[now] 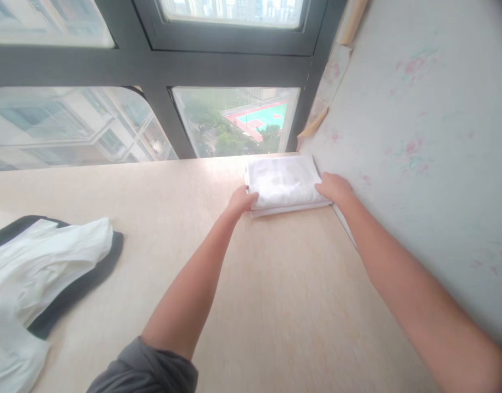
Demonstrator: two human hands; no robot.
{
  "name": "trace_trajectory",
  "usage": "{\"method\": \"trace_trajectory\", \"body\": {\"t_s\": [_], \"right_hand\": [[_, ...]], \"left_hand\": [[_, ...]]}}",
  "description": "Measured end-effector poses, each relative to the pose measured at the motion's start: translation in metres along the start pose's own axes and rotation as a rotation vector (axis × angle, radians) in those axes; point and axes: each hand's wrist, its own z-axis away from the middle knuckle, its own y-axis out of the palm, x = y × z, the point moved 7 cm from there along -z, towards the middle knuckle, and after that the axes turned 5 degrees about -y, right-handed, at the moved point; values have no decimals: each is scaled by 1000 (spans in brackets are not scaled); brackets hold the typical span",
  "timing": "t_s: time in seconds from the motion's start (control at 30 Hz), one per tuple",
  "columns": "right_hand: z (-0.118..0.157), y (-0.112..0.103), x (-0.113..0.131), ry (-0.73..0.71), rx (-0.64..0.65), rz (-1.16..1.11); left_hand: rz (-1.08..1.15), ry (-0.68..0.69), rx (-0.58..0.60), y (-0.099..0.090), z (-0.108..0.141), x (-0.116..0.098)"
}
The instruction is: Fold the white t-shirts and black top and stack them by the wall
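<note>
A folded white cloth stack (284,181) lies on the pale surface in the corner between window and wall. At its left edge, my left hand (243,201) grips the side, thumb on top and the other fingers mostly hidden. The right edge is held by my right hand (333,187), its thumb over the cloth. On the far left, a loose white garment (58,245) is spread over a dark one (81,292).
The pale ledge (259,305) runs along dark window frames (234,65). On the right rises a floral-papered wall (431,136), with peeling paper (314,124) near the window corner.
</note>
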Motion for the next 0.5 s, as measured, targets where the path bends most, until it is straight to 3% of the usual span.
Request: {"method": "trace_trajectory", "body": {"t_s": [0.1, 0.17, 0.4, 0.5], "right_hand": [[18, 11, -9, 173, 100, 175], [25, 8, -6, 186, 116, 293], [27, -1, 22, -116, 31, 279], [35, 10, 39, -248, -14, 157]], "left_hand": [[-29, -28, 31, 5, 3, 11], [-36, -28, 48, 7, 8, 12], [-177, -7, 43, 6, 27, 8], [-288, 58, -60, 2, 38, 2]]}}
